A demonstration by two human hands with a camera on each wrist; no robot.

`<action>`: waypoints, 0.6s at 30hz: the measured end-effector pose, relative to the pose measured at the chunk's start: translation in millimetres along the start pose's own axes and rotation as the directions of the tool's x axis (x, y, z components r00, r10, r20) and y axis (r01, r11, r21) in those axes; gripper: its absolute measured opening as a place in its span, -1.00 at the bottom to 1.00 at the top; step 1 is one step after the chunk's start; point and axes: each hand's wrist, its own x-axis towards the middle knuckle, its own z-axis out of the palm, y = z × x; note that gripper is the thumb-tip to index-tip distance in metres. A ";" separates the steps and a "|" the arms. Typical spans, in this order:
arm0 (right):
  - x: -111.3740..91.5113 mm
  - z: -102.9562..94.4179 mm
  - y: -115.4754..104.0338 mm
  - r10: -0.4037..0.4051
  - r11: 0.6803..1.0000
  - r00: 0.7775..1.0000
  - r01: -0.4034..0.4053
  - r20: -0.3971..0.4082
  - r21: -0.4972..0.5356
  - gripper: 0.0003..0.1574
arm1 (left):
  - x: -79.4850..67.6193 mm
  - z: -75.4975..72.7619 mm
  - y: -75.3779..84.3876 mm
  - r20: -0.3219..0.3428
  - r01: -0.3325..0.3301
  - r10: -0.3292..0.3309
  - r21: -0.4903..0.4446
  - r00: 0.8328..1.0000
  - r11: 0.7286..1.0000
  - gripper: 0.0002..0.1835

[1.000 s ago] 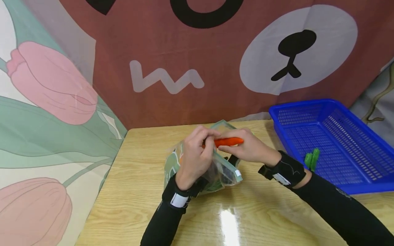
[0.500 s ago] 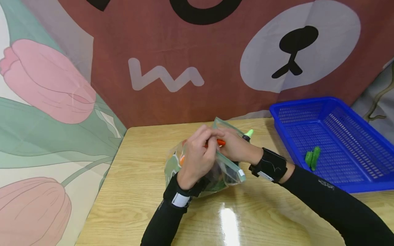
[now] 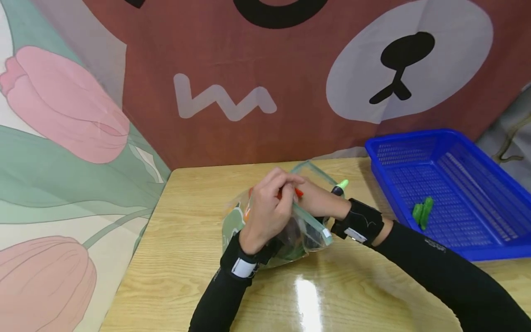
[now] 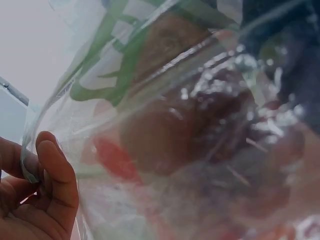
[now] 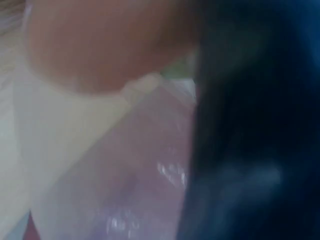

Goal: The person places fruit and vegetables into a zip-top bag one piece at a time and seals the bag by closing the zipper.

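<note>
In the head view my left hand grips the upper edge of a clear zip bag with green print; the left wrist view has its fingers pinching the plastic rim. My right hand reaches into the bag's mouth, its fingers hidden. Beside it shows a bit of a long orange-red vegetable; a red length appears through the plastic in the left wrist view. I cannot tell whether the right fingers hold it. A dark thing with a light green end sticks out past the right wrist.
A blue plastic basket stands on the right of the wooden table, with short green vegetables in it. Behind the table hangs a printed cloth. The right wrist view is blurred.
My right hand has moved left into the bag, taking the orange-red vegetable mostly out of sight. The green-ended dark thing has come into view. My left hand keeps its grip on the bag.
</note>
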 end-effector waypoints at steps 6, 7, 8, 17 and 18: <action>-3.2 -8.9 -12.7 0.241 0.961 0.969 -0.246 -0.055 -0.126 -0.83 | 1.4 -3.8 2.1 -0.028 0.024 -0.024 -0.005 0.999 1.000 -0.70; -3.2 -9.8 -14.9 0.272 0.951 0.959 -0.281 -0.078 -0.128 -0.83 | 1.7 -3.9 2.5 -0.029 0.022 -0.022 -0.002 0.999 1.000 -0.70; -3.3 -10.3 -15.9 0.291 0.945 0.952 -0.302 -0.099 -0.129 -0.86 | 2.1 -3.8 3.0 -0.028 0.020 -0.020 0.007 0.999 1.000 -0.70; -16.9 -29.0 -24.8 0.286 0.918 0.957 -0.287 -0.047 -0.274 -0.82 | 4.7 -5.0 2.2 -0.042 0.022 -0.022 0.009 0.999 1.000 -0.72; -19.9 -33.4 -26.2 0.284 0.915 0.958 -0.282 -0.033 -0.288 -0.74 | 5.3 -5.5 2.1 -0.041 0.022 -0.021 0.010 0.999 1.000 -0.72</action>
